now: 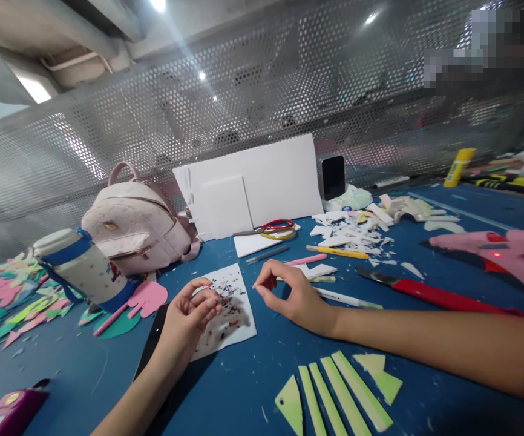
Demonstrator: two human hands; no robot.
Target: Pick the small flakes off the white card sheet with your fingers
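Observation:
My left hand (193, 313) hovers over the left part of a white sheet (244, 324) scattered with small dark and coloured crumbs. Its fingers are curled, with the thumb against a fingertip; anything between them is too small to make out. To the right of the sheet, my right hand (296, 297) is held in a pinch, thumb and forefinger tips together, and I cannot make out anything in it. Pale green foam strips (334, 393), a pointed piece with a hole (290, 402) and a zigzag piece (382, 375) lie below my right forearm.
Scissors (280, 229), a yellow pencil (337, 251), a red-handled knife (443, 293) and a pink glue gun (493, 245) surround my right arm. White scraps (353, 233) pile behind. A bottle (83, 269), a backpack (137, 224) and coloured foam pieces (3, 297) stand left.

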